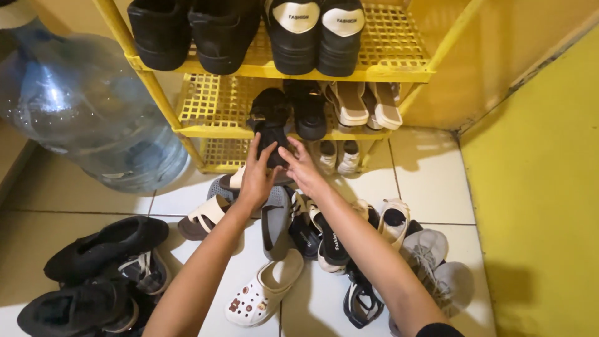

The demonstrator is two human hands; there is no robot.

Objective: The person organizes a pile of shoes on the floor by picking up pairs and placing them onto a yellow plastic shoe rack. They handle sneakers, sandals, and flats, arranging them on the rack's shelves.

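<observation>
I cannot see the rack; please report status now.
Left hand and right hand both grip black sandal at yellow rack middle shelf. Shoe pile below.

A yellow shoe rack (399,73) with lattice shelves stands on a white tiled floor (430,181). Its top shelf carries two pairs of black shoes (246,31). The middle shelf holds black sandals (309,109) beside a beige pair of heeled sandals (365,105); the lowest shelf holds small white shoes (338,156). On the floor lie a heap of sandals (324,237), a cream clog (265,290), grey sneakers (430,262), black sneakers (100,268) and a large clear water jug (81,106) just beside the rack.
</observation>
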